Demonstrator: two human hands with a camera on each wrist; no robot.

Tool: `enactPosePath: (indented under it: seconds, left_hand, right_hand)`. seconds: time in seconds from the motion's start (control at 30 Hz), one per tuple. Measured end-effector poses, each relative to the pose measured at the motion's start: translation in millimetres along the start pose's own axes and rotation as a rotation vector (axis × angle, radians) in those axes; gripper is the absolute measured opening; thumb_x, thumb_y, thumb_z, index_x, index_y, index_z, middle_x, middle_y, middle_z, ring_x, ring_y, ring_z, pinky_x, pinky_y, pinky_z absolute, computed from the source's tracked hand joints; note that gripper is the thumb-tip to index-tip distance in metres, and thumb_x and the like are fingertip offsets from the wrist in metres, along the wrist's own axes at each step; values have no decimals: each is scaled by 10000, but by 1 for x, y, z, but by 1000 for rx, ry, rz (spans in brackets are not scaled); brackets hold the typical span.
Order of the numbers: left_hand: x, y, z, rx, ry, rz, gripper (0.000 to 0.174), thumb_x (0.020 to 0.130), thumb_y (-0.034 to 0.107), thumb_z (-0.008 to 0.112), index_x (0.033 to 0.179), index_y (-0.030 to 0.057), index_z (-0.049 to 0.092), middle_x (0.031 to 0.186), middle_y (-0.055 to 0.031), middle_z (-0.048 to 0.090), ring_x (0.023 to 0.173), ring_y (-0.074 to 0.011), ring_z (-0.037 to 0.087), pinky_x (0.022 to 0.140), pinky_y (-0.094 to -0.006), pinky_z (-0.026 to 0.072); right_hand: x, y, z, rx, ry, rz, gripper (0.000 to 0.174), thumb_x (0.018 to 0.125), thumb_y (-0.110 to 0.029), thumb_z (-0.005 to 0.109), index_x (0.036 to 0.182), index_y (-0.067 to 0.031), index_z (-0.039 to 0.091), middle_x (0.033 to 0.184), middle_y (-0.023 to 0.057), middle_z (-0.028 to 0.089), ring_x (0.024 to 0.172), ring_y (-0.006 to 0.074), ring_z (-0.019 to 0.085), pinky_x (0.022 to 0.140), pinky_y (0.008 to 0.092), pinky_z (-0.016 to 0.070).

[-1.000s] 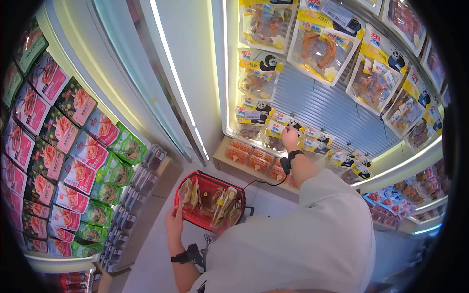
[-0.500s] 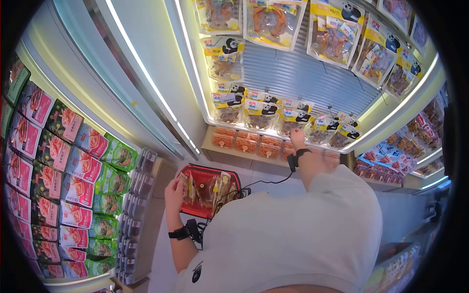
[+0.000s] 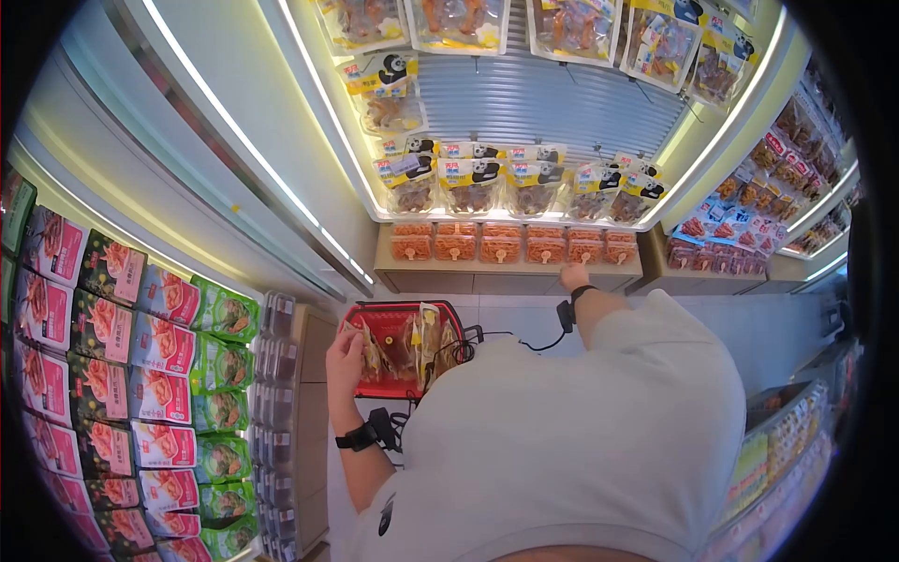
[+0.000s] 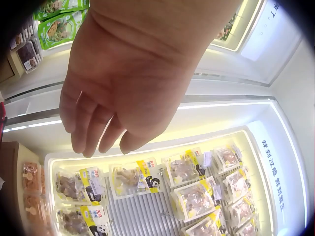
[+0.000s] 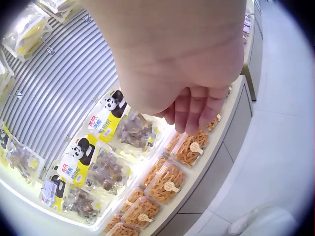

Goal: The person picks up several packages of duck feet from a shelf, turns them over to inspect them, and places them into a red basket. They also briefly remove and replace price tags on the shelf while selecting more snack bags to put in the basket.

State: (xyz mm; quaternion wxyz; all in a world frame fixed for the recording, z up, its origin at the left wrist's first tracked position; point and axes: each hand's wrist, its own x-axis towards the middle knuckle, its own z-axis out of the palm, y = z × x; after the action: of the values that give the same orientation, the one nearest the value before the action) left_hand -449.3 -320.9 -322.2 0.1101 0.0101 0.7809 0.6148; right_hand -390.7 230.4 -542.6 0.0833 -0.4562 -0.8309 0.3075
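My left hand (image 3: 345, 361) hangs over the left rim of the red shopping basket (image 3: 359, 389). Its fingers are loosely bent with nothing between them in the left wrist view. Inside the basket stand several packets (image 3: 429, 332) of packaged food. My right hand (image 3: 574, 274) is in front of the low ledge, nearest the clear tubs of orange strips (image 3: 545, 247). Its fingers (image 5: 196, 105) curl loosely and hold nothing. Above the tubs, yellow-and-white panda packets (image 3: 473, 185) stand in a row on the lit shelf.
More panda packets (image 3: 459, 23) hang on hooks higher up the ribbed back panel (image 3: 552, 98). To the left is a rack of pink, black and green pouches (image 3: 164, 342) beside stacked dark tubs (image 3: 278, 361). Further shelves (image 3: 740, 220) line the right. A black cable (image 3: 543, 345) runs from the right wrist.
My right hand has drawn back from the row of panda packets to in front of the ledge with tubs. The left hand stays by the basket. The head view has shifted.
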Motion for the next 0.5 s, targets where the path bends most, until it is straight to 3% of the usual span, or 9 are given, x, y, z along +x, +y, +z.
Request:
enactPosePath:
  seconds: [0.1, 0.17, 0.2, 0.23, 0.3, 0.5]
  left_hand:
    - [-7, 1, 11, -28, -96, -13, 181, 873, 142, 509, 969, 4, 574, 776, -35, 591, 677, -93, 554, 616, -211, 435]
    - [-7, 2, 20, -50, -151, -18, 191, 872, 129, 508, 985, -16, 562, 825, -60, 599, 721, -111, 570, 661, -224, 459]
    - [-7, -2, 24, -71, -187, -29, 191, 874, 128, 506, 987, -16, 559, 825, -59, 599, 728, -112, 568, 663, -224, 459]
    - [-7, -5, 29, -94, -220, -39, 191, 875, 128, 503, 989, -16, 556, 825, -58, 598, 735, -113, 567, 665, -224, 458]
    - [-9, -4, 41, -83, -239, 0, 184, 879, 156, 497, 990, 30, 571, 811, -27, 593, 714, -83, 550, 605, -203, 413]
    - [-3, 0, 76, -20, -332, -17, 179, 878, 155, 508, 988, 28, 570, 800, -37, 593, 703, -88, 546, 625, -209, 434]
  right_hand:
    - [-28, 32, -18, -49, 50, 32, 215, 739, -164, 481, 675, -21, 629, 591, 116, 607, 552, 217, 611, 545, 336, 477]
    - [-38, 44, -44, -187, -264, -25, 255, 739, -196, 473, 710, -11, 646, 673, 165, 630, 705, 290, 632, 692, 369, 487]
    - [-58, 26, -61, 87, -166, 216, 257, 738, -182, 466, 651, -6, 632, 555, 122, 602, 585, 247, 625, 608, 348, 489]
    - [-60, 30, -69, 87, -147, 211, 257, 738, -182, 466, 651, -6, 632, 555, 122, 602, 585, 247, 625, 608, 348, 489]
    - [-63, 39, -84, 195, -102, 201, 202, 759, -120, 465, 691, 19, 594, 613, 103, 587, 526, 201, 588, 458, 305, 446]
    - [-47, 63, -106, 221, -49, 87, 206, 770, -132, 470, 665, 11, 575, 574, 97, 571, 480, 194, 562, 437, 303, 433]
